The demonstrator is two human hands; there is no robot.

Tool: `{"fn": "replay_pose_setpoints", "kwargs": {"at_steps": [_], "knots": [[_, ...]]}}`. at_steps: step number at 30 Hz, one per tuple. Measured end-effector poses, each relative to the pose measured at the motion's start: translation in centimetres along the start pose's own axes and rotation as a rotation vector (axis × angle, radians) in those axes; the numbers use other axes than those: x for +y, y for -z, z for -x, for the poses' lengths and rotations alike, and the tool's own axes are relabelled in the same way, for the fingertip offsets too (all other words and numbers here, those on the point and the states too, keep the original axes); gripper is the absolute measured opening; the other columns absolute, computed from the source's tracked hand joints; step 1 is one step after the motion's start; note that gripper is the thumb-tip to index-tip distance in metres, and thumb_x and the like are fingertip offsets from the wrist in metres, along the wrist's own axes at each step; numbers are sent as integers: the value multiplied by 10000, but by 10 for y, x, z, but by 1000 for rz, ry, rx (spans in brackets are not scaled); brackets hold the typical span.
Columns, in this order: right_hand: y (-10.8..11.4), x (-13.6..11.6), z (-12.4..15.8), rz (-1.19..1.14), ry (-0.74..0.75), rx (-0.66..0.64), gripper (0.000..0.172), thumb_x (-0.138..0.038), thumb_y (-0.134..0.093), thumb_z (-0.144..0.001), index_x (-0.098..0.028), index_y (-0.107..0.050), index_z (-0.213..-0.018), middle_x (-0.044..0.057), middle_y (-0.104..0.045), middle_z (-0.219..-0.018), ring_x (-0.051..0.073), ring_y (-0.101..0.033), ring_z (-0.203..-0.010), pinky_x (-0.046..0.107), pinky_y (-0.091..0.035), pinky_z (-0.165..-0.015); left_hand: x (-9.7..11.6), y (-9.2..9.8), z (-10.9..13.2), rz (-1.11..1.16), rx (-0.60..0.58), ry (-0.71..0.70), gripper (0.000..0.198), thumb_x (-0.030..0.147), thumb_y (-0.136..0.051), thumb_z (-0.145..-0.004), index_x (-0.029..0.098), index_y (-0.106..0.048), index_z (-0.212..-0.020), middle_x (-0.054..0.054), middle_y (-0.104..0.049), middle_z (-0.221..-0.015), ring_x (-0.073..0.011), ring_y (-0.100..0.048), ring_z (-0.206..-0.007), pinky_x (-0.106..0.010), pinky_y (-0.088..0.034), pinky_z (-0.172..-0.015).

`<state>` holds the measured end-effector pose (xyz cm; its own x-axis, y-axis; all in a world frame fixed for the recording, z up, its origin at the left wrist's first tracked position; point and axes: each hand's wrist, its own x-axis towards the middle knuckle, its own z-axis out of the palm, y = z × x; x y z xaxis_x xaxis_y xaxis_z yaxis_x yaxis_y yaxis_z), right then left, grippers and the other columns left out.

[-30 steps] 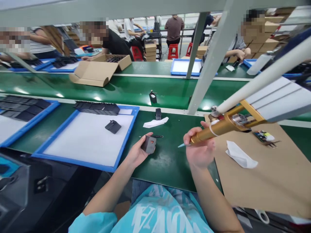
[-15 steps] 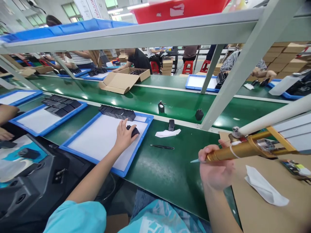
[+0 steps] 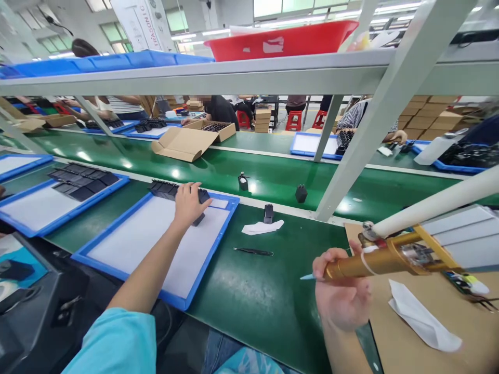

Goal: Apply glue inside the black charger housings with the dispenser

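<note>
My left hand is closed round a small black block at the back of a blue-rimmed white tray, right beside a row of black blocks. The fingers partly cover the block and the row. My right hand grips a gold dispenser with a pale blue tip pointing left, above the green table. Black tweezers lie between the hands. Behind them a black block stands at a white wipe.
A slanted metal post rises behind my right hand. Two black blocks stand on the green belt. Cardboard with another white wipe lies at right. A second tray with blocks is at left. People work across the belt.
My left hand has moved with the block back and left, up to the row. The view has shifted a little; my right hand still grips the dispenser.
</note>
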<state>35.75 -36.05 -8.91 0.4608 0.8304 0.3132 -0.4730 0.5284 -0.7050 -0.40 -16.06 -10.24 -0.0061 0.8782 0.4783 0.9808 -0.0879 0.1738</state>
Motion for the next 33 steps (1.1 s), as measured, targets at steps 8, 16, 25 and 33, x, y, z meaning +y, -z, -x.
{"fn": "replay_pose_setpoints", "kwargs": {"at_steps": [8,16,25,33], "knots": [[-4,-1,1,-15,9,4,448,-523,-498,-842,-258,-518,-1203,13,-584,-813,118,-527,-537,268,-422,-481,69,-85,-111,402,-350,139,902,311,-809,-640,89,-363,-1392,-226,-467,-1419,-331,-466,-1302,-399,-371,-1074],[-6,-1,-1,-26,33,-21,320,-522,-471,-862,-233,-602,-895,12,-580,-820,99,-547,-537,251,-429,-477,77,-70,-110,530,-376,202,772,416,-804,-640,131,-483,-1282,-189,-559,-1339,-303,-605,-1142,-413,-448,-997],[-10,-3,2,-7,5,-30,323,-545,-475,-845,-267,-565,-984,-5,-571,-806,108,-525,-514,274,-401,-487,189,0,-13,686,-641,-566,693,449,-779,-670,230,-508,-1270,-72,-611,-1262,-252,-606,-1103,-363,-475,-944],[-8,-2,1,-14,6,-13,364,-540,-479,-848,-280,-518,-1100,-8,-580,-801,108,-519,-514,259,-390,-488,227,-37,0,462,-830,-675,788,353,-786,-654,215,-431,-1344,-124,-598,-1303,-313,-603,-1139,-399,-461,-932]]}}
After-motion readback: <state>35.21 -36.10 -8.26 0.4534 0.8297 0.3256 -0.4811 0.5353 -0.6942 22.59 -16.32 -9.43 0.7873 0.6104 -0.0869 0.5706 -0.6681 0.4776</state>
